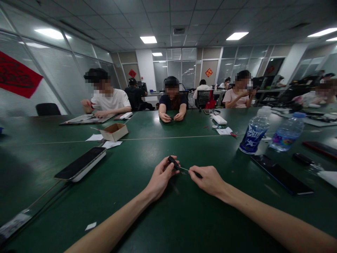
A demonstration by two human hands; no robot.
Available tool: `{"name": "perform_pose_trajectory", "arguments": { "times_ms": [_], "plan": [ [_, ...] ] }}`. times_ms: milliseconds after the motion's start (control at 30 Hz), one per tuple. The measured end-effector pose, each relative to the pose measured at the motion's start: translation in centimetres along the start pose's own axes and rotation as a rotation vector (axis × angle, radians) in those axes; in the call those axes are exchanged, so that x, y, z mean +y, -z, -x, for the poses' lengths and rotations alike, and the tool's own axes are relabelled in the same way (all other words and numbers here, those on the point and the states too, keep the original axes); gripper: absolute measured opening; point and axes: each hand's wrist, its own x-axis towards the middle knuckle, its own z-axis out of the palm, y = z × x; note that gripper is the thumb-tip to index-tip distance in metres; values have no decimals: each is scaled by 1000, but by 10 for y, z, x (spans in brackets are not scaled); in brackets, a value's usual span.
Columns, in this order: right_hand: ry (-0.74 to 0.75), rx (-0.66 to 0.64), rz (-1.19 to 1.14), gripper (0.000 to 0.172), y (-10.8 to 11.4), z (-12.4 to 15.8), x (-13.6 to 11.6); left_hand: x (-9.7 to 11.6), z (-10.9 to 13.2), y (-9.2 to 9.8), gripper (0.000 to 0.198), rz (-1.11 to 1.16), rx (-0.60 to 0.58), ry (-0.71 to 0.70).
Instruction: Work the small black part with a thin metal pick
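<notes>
Over the middle of the green table, my left hand (162,175) is closed around a small black block-shaped part (173,162), pinched between thumb and fingers. My right hand (209,179) grips a small screwdriver (184,169) with a thin metal shaft; its dark handle is mostly hidden inside the fist. The shaft points left, and its tip meets or lies very near the lower right end of the black part. Whether the tip sits in a screw is too small to tell.
On the left, a phone (81,161) lies on a white block with cables; behind it stands an open cardboard box (115,132). Two bottles (254,131) and a dark phone (281,174) are at right. Across the table, a person (172,100) handles something small; another sits at left.
</notes>
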Motion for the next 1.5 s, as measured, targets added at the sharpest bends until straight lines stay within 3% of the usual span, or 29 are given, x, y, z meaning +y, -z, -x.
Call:
{"name": "perform_pose_trajectory", "arguments": {
  "times_ms": [500,833,1200,1500],
  "plan": [
    [-14,-21,63,26,1,2,-1,0,0,-2,38,-173,-3,-33],
    [-97,133,-68,27,6,1,-4,8,5,-5,31,-224,-128,-16],
    [-78,-6,-37,24,2,0,-6,1,2,0,36,-46,-28,-12],
    [-79,2,-17,23,1,1,-6,-3,0,4,34,-52,-14,-39]
  ]
}}
